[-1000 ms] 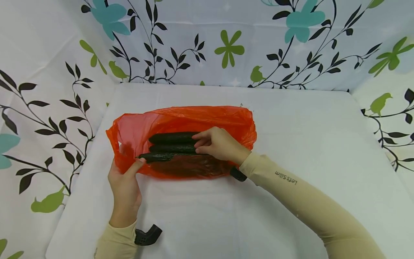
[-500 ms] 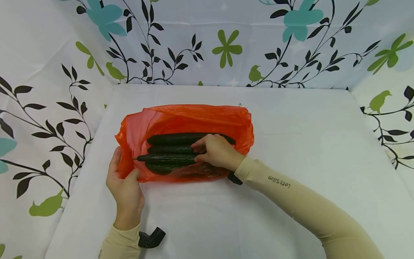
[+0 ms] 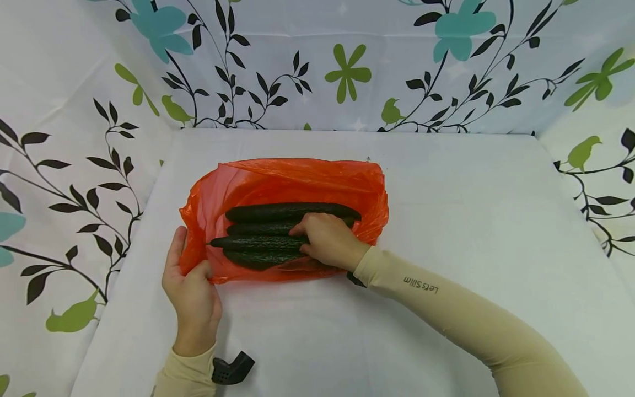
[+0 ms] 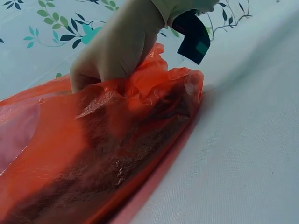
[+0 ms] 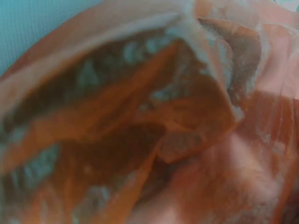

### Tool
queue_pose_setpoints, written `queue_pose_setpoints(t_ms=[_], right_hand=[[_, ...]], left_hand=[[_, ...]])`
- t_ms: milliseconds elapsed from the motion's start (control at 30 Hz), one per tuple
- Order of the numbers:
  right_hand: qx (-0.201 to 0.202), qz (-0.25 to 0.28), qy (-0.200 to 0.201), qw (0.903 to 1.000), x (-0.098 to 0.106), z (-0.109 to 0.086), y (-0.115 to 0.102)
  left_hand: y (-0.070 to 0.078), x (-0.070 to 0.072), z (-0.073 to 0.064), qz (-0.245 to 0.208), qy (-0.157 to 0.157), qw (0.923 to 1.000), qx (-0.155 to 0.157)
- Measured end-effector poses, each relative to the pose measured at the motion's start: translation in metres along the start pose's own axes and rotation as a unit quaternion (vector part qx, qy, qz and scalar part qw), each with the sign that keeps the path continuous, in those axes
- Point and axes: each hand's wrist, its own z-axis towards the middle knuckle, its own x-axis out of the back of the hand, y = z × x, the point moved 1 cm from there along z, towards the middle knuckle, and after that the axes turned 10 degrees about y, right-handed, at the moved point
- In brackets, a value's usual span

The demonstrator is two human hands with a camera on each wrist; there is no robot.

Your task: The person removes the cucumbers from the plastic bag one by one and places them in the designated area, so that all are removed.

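Several dark green cucumbers (image 3: 292, 210) lie side by side in an orange-red plastic bag (image 3: 307, 176), whose mouth gapes upward. My right hand (image 3: 329, 240) reaches into the bag, thumb and fingers on either side of a cucumber with a thin stem (image 3: 253, 243). In the left wrist view the right hand (image 4: 112, 51) dips behind the bag's near side, its fingertips hidden. My left hand (image 3: 190, 298) touches the bag's left end, fingers fairly straight and thumb apart. Bag film (image 5: 201, 102) fills most of the right wrist view, with dark shapes behind it.
A white-covered table (image 3: 471, 220) lies under the bag, with white surface around it. Patterned cloth (image 3: 372, 66) hangs behind the table and along its sides. A black wrist device (image 3: 233, 368) is on my left wrist.
My left hand has moved off its thumb hold over the bag's edge, and the bag's front has drawn lower, baring more cucumbers. The right hand has shifted slightly toward me and lower into the cucumbers.
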Motion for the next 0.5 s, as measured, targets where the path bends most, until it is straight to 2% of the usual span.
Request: queue_pose_setpoints(t_ms=[233,500], right_hand=[[0.013,-0.056,0.003,0.9984,-0.0076,0.0004,-0.0028],[0.031,-0.074,0.002,0.9968,-0.008,0.0019,-0.0084]], left_hand=[[-0.0006,-0.0008,-0.0009,0.003,0.0,0.9999,0.011],[0.0001,-0.0013,0.0003,0.002,-0.002,0.9999,0.012]])
